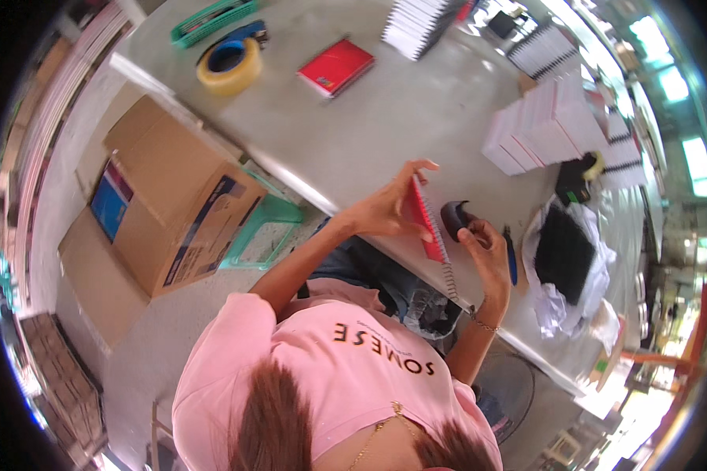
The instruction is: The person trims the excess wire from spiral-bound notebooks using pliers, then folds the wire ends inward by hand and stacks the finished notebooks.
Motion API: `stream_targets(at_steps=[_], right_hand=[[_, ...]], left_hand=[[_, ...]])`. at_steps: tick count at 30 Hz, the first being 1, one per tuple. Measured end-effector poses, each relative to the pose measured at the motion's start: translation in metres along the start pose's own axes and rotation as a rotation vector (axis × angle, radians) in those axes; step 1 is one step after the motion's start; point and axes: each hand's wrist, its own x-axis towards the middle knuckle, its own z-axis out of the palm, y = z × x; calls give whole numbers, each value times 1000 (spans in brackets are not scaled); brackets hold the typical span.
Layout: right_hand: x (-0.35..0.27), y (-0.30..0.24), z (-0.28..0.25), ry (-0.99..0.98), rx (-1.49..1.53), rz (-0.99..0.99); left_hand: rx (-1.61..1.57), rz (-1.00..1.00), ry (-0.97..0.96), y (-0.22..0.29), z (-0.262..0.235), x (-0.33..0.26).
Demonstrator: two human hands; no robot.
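My left hand (389, 210) is closed around a red spiral notebook (426, 224), held on edge above the near side of the table. A loose length of wire coil (450, 280) sticks out past the notebook's lower end. Just right of the notebook, my right hand (485, 250) pinches a dark curved piece (454, 218), shaped like an open ring; its exact kind I cannot make out. A small gap seems to separate that piece from the coil edge. Another red notebook (336, 67) lies flat farther back on the table.
Tape rolls (229, 66) and a green basket (214, 21) sit far left. Stacked notebooks (546, 125) stand at the right, near a black bundle in white plastic (564, 255) and a blue pen-like tool (511, 256). An open carton (173, 204) is left of the table.
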Motion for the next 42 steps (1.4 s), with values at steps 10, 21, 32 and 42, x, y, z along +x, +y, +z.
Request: stream_targets(at_steps=[10,21,32,42], right_hand=[[-32,-24,7,-208,480,-269],[-17,-21,4,-247,452,-246],[2,29,-12,758,-390,-204],[-32,72,-5,937,-646,-79]], left_hand=[[0,7,-76,-2,10,6],[-47,44,-53,4,11,11],[61,-8,202,-2,32,5],[174,121,247,12,24,9]])
